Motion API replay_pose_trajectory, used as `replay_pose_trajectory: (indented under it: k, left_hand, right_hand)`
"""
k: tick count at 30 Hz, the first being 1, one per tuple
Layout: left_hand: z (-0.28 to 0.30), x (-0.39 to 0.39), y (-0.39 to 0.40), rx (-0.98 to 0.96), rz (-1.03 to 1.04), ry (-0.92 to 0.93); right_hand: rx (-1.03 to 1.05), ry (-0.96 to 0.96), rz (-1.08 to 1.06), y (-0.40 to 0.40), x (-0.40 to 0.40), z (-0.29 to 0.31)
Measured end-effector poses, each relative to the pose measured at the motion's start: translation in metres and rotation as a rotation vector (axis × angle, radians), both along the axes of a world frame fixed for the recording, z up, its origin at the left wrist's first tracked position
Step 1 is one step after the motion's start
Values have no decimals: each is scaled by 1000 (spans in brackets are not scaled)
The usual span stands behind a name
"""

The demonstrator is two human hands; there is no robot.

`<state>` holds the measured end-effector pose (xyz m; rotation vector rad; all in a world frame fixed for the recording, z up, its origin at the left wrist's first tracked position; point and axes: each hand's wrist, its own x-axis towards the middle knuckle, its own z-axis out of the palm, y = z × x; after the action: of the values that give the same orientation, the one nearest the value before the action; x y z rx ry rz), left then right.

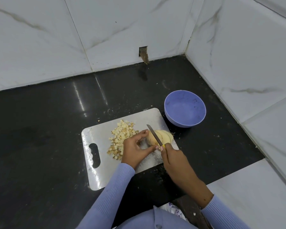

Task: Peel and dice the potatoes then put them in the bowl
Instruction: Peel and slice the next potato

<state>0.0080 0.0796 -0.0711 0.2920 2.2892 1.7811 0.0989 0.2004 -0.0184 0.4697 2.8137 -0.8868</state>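
A steel cutting board (96, 134) lies on the black counter. A pile of diced potato (120, 134) sits on its left half. My left hand (135, 149) pinches a potato piece (151, 138) between thumb and fingers. Right of it lie a few pale round potato slices (166, 137), fanned against each other. My right hand (173, 159) grips a knife with a yellow handle; its blade (153, 134) rests across the potato between the held piece and the slices. An empty blue bowl (185, 110) stands just beyond the board's right corner.
The black counter (40, 129) runs wide to the left and behind the board. White marble-look tiled walls close the back and the right side, meeting in a corner (184, 54). A small hole with brown stain (144, 54) marks the back wall. Crumbs lie around the board.
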Motion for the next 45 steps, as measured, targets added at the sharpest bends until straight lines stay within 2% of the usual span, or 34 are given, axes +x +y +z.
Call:
replay_pose_trajectory:
  k: [10, 13, 18, 21, 26, 35, 41, 45]
  left_hand:
    - [2, 2, 5, -3, -32, 0]
    - [2, 1, 10, -24, -76, -8]
    - [3, 0, 10, -33, -93, 16]
    - [1, -2, 7, -21, -99, -55]
    - [1, 1, 3, 98, -44, -197]
    - [-4, 4, -1, 179, -22, -250]
    - [-2, 7, -4, 214, -6, -262]
    - [-5, 5, -4, 234, -19, -279]
  right_hand:
    - [193, -156, -33, -8, -8, 6]
    - [105, -207, -54, 4, -16, 8]
    - [-45, -142, -58, 13, -12, 10]
    - [-73, -115, -39, 9, -11, 12]
    - [-1, -119, -5, 5, -12, 10]
    - [85, -117, 26, 1, 0, 6]
    - [133, -189, 41, -9, -15, 11]
    - [88, -212, 38, -11, -28, 11]
